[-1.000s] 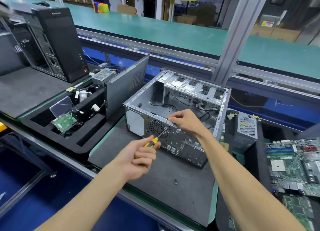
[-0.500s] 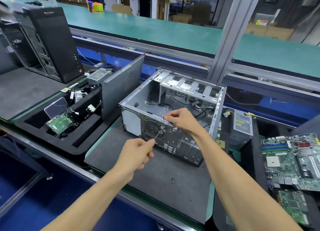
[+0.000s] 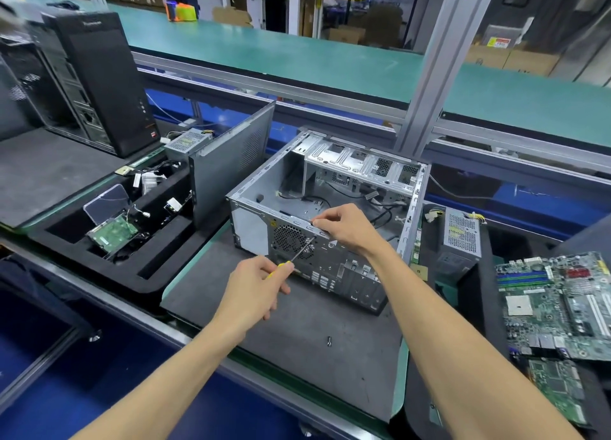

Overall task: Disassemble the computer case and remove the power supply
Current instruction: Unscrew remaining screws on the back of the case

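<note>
An open grey computer case lies on its side on a dark mat, its rear panel facing me. My left hand grips a yellow-handled screwdriver; the tip points at the rear panel beside the round fan grille. My right hand holds the top rear edge of the case, fingers curled over the rim. A grey power supply stands outside the case to the right. A second power supply sits at the left, behind the removed side panel.
A loose screw lies on the mat near the front. A black foam tray with a hard drive and cables is at the left, black towers behind it. Motherboards lie at the right. A green conveyor runs behind.
My left hand has pushed the screwdriver forward, bringing its tip up to the rear panel by the fan grille. My right hand stays on the case's top edge.
</note>
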The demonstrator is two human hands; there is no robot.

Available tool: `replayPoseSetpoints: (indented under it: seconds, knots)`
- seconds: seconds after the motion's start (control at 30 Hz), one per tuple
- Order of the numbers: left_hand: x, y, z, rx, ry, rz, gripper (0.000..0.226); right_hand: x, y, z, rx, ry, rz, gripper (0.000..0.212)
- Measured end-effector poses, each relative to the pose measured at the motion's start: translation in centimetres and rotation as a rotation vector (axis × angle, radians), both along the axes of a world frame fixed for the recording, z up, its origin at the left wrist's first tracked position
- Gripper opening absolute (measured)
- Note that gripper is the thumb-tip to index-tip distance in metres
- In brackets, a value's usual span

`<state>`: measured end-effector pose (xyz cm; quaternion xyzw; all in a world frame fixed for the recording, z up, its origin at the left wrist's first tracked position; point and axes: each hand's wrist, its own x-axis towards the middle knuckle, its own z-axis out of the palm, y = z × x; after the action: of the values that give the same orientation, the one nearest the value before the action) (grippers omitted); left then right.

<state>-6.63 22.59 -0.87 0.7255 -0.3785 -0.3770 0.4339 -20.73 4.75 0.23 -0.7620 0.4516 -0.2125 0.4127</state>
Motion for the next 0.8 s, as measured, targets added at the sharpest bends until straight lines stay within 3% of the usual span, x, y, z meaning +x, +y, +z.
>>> replayPoseSetpoints:
  seconds: [0.03,0.13,0.17,0.2,0.3,0.37,0.53,0.67,0.8]
  knots:
    - [0.1,-0.2,0.1,0.071,0.161,-0.013,0.037,0.0,0.0,0.0,-0.003,0.001,0.004,0.014]
    - [0.4,-0.6,0.6,0.231,0.901,-0.025,0.037,0.0,-0.1,-0.1,-0.012,0.001,0.012,0.012]
    - [0.4,-0.6,0.6,0.239,0.969,-0.031,0.036,0.0,-0.1,-0.1,-0.016,0.001,0.011,0.012]
    - [0.3,-0.7,0.5,0.238,0.918,-0.038,0.036,0.0,-0.2,-0.1,-0.019,-0.001,0.01,0.012]
    - [-0.2,-0.6,0.1,0.159,0.464,-0.028,0.032,0.0,-0.2,-0.2,-0.031,0.004,0.01,0.012]
    - [-0.3,-0.9,-0.1,0.117,0.339,-0.01,0.029,0.0,-0.2,-0.2,-0.03,0.005,0.014,0.012]
    - [-0.1,-1.0,0.5,0.243,0.541,-0.101,0.05,0.0,-0.2,-0.1,-0.016,0.001,0.009,0.012]
    - [-0.7,-1.4,0.1,0.176,0.424,-0.049,0.032,-0.1,-0.2,-0.2,-0.022,0.01,0.005,0.013]
    - [-0.4,-1.8,-0.2,0.153,0.46,-0.031,0.024,-0.2,-0.2,-0.2,-0.023,0.004,0.0,0.015]
